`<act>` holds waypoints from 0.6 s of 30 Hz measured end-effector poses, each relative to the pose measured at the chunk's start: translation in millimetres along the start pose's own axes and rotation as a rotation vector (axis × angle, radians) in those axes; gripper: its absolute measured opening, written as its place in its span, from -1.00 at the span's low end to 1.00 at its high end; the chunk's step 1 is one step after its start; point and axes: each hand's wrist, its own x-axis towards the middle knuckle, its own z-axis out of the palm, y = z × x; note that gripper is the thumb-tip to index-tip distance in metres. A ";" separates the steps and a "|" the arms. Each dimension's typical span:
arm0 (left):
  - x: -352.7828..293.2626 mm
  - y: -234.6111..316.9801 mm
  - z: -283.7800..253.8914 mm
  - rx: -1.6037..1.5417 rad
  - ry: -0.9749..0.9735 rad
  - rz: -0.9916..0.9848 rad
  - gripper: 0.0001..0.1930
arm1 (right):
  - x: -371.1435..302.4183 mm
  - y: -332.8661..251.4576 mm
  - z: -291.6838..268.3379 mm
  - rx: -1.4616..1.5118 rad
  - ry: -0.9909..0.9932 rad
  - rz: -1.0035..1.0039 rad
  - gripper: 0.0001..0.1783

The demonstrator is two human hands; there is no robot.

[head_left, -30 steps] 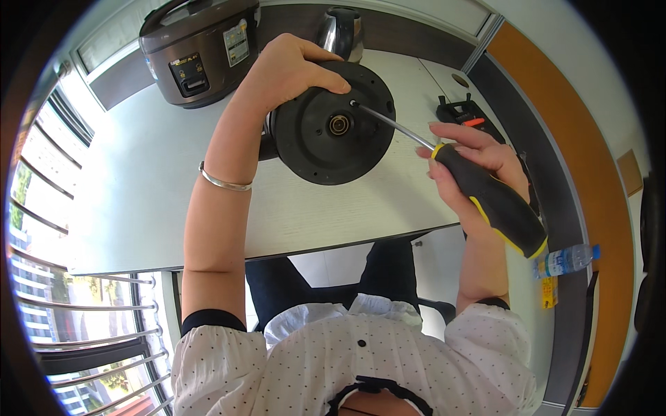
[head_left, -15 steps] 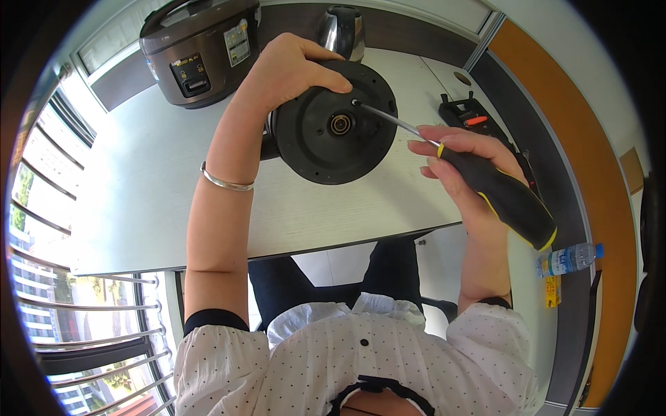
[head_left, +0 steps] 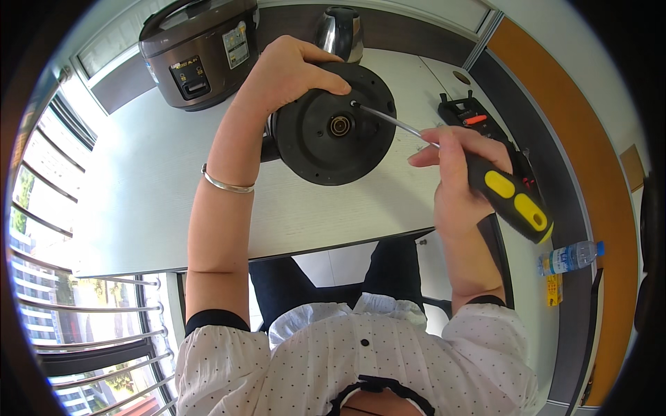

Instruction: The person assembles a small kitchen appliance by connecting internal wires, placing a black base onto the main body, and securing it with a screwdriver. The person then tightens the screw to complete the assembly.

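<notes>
The round black base of an electric kettle [head_left: 336, 156] faces me, with a brass-coloured ring connector at its centre. Its black handle shows in part at the left side. My left hand [head_left: 295, 73] grips the kettle by its upper left rim, thumb pressed on the base. A screwdriver [head_left: 513, 197] with a black and yellow handle is in my right hand [head_left: 461, 170], fingers around the front of the grip. The steel shaft slants up to the left, its tip at a small screw hole just below my left thumb.
Behind on the white table [head_left: 166, 208] stand a brown rice cooker [head_left: 198, 59] and a shiny metal vessel [head_left: 340, 31]. A black tool case [head_left: 479, 118] with an orange item lies at the right. Farther right are a water bottle [head_left: 569, 258] and a small yellow packet [head_left: 553, 290].
My right hand has rolled the screwdriver handle, so its yellow patches now face up. The fingers have shifted on the grip. My left hand and the kettle are nearly still.
</notes>
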 end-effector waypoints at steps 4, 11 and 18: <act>-0.1 -0.6 -3.9 -0.021 0.008 -0.012 -0.55 | -1.1 -5.6 2.6 0.071 -0.006 0.184 -0.85; -0.3 -0.1 -2.4 -0.012 -0.006 0.025 -0.55 | -5.6 -27.8 -3.3 0.171 -0.117 0.339 -0.78; -0.5 -2.6 -1.7 -0.010 0.003 0.019 -0.55 | -8.0 -25.7 -11.1 0.005 -0.168 0.288 -0.72</act>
